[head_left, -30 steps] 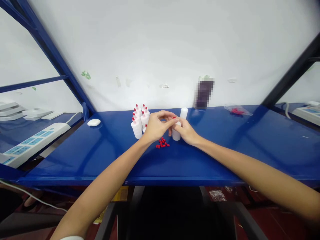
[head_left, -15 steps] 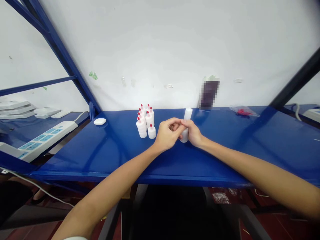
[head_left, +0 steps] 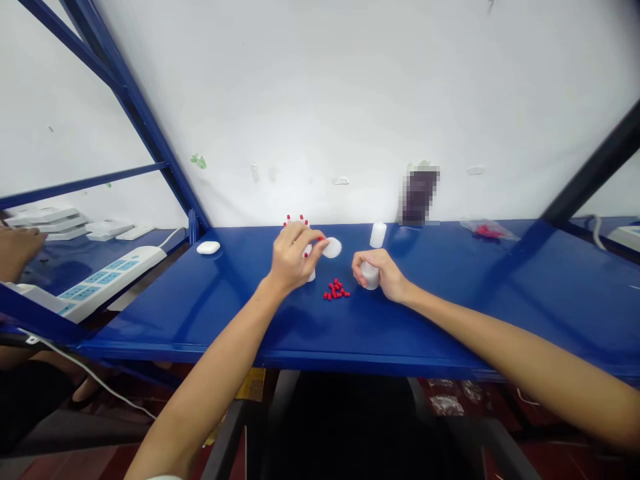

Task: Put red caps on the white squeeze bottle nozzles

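Observation:
My left hand (head_left: 296, 257) is closed, thumb and fingertips pinching a small white squeeze bottle (head_left: 332, 248) near its red tip. The bottle is tilted, its round base facing me. Behind and below this hand stands a group of similar white bottles with red tips (head_left: 301, 218), mostly hidden by it. My right hand (head_left: 383, 267) is wrapped round a white plastic cylinder (head_left: 370, 275) on the table. Just behind it a white cylindrical piece (head_left: 379, 235) shows; I cannot tell if they touch. Several loose red caps (head_left: 336, 291) lie between my hands.
The blue table (head_left: 240, 313) meets a white wall. A white rounded case (head_left: 208, 247) lies at left, a clear bag with red pieces (head_left: 489, 231) at right. A power strip (head_left: 113, 280) and another person's hand (head_left: 20, 250) are beyond the blue frame on the left.
My left hand has moved left, away from my right hand, and now holds a tilted bottle over the table. The loose red caps have come into view. My right hand stays round the cylinder.

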`<state>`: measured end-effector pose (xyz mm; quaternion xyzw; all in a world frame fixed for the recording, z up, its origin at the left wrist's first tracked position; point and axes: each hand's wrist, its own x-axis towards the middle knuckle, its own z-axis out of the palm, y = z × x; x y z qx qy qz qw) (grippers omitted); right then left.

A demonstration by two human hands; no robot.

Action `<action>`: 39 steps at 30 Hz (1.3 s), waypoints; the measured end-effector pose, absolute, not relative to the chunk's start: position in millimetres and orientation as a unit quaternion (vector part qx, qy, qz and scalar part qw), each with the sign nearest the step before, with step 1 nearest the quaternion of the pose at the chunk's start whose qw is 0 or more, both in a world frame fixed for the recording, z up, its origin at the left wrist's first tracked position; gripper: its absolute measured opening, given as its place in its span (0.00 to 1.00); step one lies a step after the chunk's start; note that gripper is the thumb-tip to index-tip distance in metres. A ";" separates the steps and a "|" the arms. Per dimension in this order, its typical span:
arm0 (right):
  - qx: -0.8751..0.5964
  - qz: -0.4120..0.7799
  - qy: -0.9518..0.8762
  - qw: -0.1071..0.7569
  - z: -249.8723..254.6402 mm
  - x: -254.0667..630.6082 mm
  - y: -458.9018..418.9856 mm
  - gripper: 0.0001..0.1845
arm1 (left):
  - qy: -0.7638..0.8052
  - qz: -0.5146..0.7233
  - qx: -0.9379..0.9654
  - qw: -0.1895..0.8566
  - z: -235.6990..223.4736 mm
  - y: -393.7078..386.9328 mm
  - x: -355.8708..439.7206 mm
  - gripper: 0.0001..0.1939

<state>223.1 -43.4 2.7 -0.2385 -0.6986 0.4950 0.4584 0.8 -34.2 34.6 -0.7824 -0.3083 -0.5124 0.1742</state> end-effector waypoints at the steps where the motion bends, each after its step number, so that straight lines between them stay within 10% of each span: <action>1: -0.236 0.494 -0.694 0.467 2.5 224.2 -43.0 0.24 | -0.318 -0.494 -0.784 0.200 37.0 -32.6 -7.7 0.15; 17: -0.228 0.423 -0.632 0.608 -12.2 232.3 -43.3 0.14 | -0.400 -0.314 -0.825 0.248 33.3 -28.3 -31.7 0.11; 29: -0.291 0.389 -0.739 0.466 -0.5 227.5 -42.3 0.23 | -0.312 -0.396 -0.823 0.262 32.1 -35.6 -17.1 0.10; 39: -0.334 0.374 -0.722 0.477 3.1 224.6 -38.8 0.20 | -0.293 -0.133 -0.938 0.129 20.5 -58.5 26.2 0.18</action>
